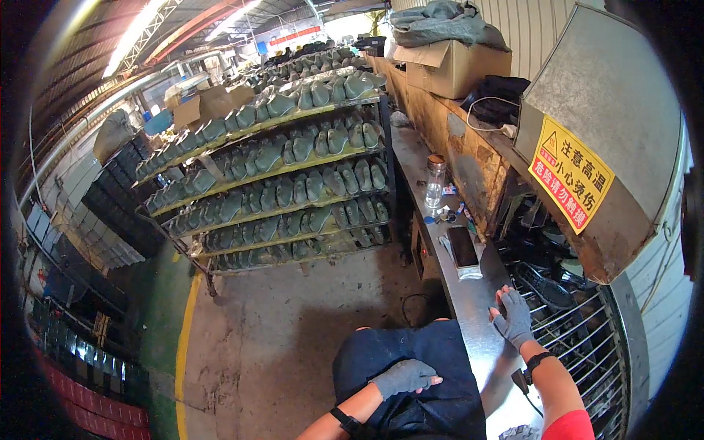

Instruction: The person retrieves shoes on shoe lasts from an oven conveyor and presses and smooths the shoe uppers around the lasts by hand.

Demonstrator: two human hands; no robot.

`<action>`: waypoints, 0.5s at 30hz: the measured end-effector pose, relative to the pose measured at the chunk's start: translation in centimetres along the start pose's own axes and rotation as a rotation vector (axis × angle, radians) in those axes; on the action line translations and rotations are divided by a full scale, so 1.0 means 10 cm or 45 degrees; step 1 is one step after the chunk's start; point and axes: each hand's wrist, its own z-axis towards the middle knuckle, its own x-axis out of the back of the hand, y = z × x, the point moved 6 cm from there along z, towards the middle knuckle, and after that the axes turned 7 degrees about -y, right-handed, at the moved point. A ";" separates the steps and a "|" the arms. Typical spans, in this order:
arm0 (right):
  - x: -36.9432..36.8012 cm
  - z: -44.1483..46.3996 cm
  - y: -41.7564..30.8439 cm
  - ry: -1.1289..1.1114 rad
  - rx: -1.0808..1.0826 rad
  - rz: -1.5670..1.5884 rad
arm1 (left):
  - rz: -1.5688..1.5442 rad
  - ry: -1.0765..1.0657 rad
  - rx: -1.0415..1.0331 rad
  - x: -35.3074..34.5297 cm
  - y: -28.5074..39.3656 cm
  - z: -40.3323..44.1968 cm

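My left hand [405, 377], in a grey fingerless glove, lies across the dark apron [433, 348] on my lap, with nothing visible in it. My right hand [513, 317], gloved the same way, rests at the edge of the metal bench [493, 363], its thumb apart from the fingers and nothing held. Just beyond it, black shoe soles [546, 287] lie on the metal bar rack [587, 334]. Farther up the bench, a dark phone-like object [462, 246] sits on something white.
A tiered rack [293, 209] of grey-green shoe-shaped pieces stands ahead. A clear bottle [435, 181] is on the bench. At right hangs a metal hood [598, 110] with a yellow heat-warning sign [573, 174]. A cardboard box [455, 67] sits on the ledge.
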 end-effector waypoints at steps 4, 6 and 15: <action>-0.01 0.00 0.02 -0.004 0.003 -0.002 | -0.023 -0.013 0.048 -0.01 -0.02 0.00; -0.08 0.00 0.09 -0.117 -0.089 0.051 | -0.043 -0.013 0.054 -0.02 -0.05 0.02; -0.07 0.00 0.08 -0.101 -0.101 0.036 | -0.047 -0.001 0.041 -0.01 -0.02 0.00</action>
